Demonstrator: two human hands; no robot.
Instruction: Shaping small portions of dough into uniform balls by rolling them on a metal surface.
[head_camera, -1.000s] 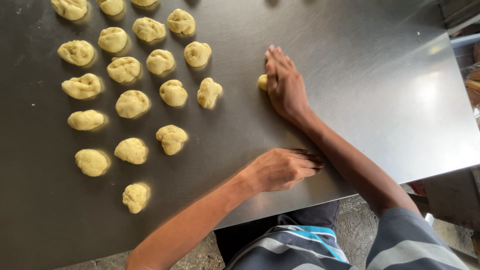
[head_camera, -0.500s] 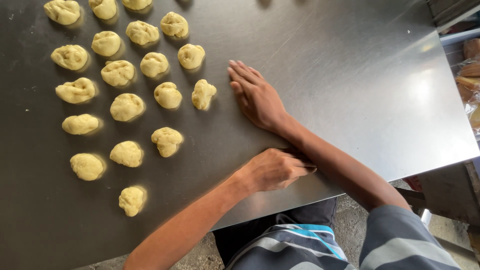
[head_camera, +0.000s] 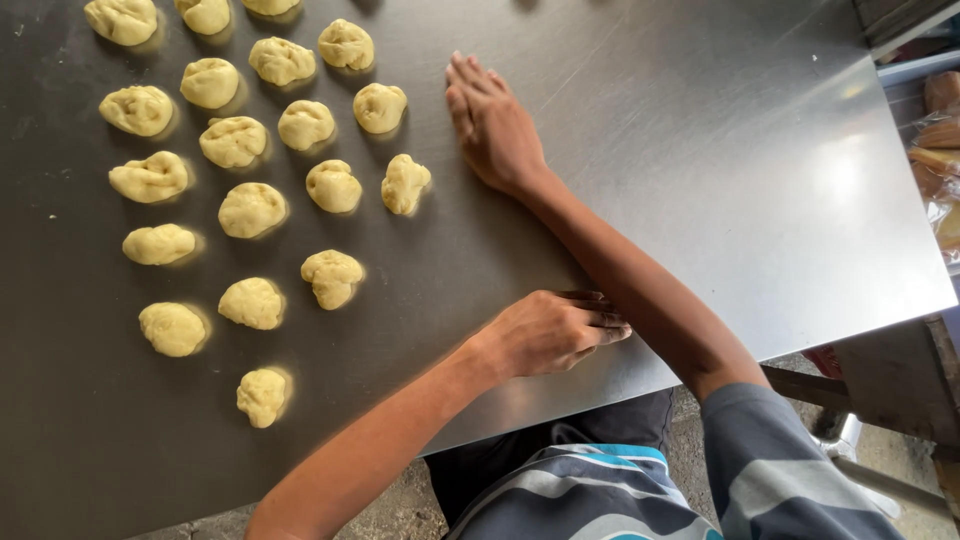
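My right hand (head_camera: 495, 125) lies flat, palm down, on the steel table (head_camera: 700, 150), just right of the rows of dough. The dough piece seen at its edge a second ago is hidden beneath the palm. Several pale yellow knotted dough pieces (head_camera: 404, 184) sit in slanted rows across the left half of the table; the nearest is a short gap from my right thumb. My left hand (head_camera: 550, 330) rests near the table's front edge, fingers curled in, beside my right forearm, with nothing visible in it.
The table's front edge (head_camera: 640, 385) runs diagonally just below my left hand. A single dough piece (head_camera: 262, 396) lies nearest the front. Wrapped goods (head_camera: 940, 160) sit off the right edge. Below the table are striped clothing and bare ground.
My right hand has slid left across the table toward the dough rows, and the dough piece at its side is now covered. My left hand has stayed put.
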